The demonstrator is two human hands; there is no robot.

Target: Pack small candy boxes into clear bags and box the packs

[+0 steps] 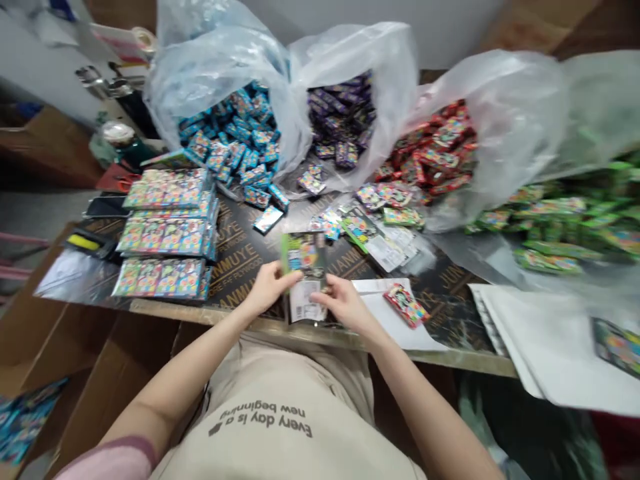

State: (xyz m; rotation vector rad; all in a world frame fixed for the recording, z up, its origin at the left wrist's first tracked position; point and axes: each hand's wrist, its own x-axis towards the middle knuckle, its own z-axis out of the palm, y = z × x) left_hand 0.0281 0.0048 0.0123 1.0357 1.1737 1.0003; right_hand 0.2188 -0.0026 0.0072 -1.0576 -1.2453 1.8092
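Observation:
Near the table's front edge, a flat printed pouch (305,308) with a dark, colourful upper part and a pale lower part is held between my two hands. My left hand (266,289) pinches its left side, thumb across the front. On the other side, my right hand (347,305) grips the right edge, thumb also on the front. What the pouch contains, if anything, cannot be seen. A red packet (406,305) lies on white paper (384,327) right of my right hand. Beyond the hands are similar flat pouches (385,243) and a few loose packets (327,223).
Plastic bags spill blue packets (245,133), purple packets (340,113), red packets (440,150) and green packets (555,213) along the back. Stacked boxes of packets (163,237) stand at left, near a black-and-yellow tool (87,242). White sheets (555,347) overhang the front right. Cardboard boxes (115,373) sit below.

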